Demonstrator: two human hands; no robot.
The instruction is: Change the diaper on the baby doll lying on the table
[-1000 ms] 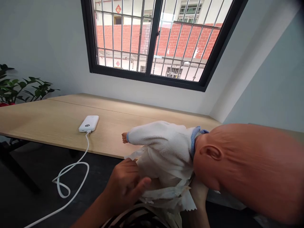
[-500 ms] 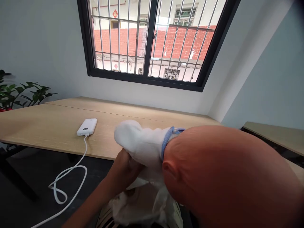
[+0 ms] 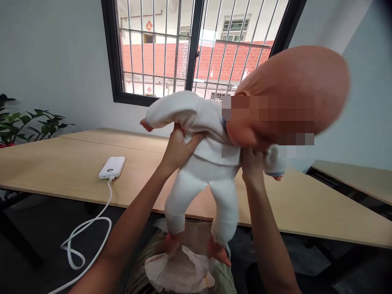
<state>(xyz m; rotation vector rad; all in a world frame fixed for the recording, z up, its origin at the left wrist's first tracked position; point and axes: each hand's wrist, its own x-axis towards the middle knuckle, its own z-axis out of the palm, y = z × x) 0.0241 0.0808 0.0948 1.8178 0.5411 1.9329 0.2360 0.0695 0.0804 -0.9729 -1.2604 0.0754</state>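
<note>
A baby doll [image 3: 211,143] in a white fleecy top and white trousers is held upright in front of me, its large bald head [image 3: 309,81] tilted to the right. My left hand [image 3: 183,148] grips its torso below one arm, thumb across the front of the top. On the other side my right hand [image 3: 253,165] is closed on the torso, its fingers partly hidden by the doll and its sleeve. The bare feet hang over my lap, close to a crumpled, thin whitish piece of material [image 3: 179,270] whose kind I cannot tell.
A wooden table [image 3: 134,143] stands beyond the doll. On its left part lies a white power bank [image 3: 112,167], with a white cable [image 3: 105,220] looping down past the edge. A plant [image 3: 43,122], a barred window [image 3: 159,53] and another table [image 3: 355,179] are farther off.
The doll has been raised and turned from lying sideways to upright, facing me. Its head has moved up, away from the camera. My right hand has come into view, holding the torso.
</note>
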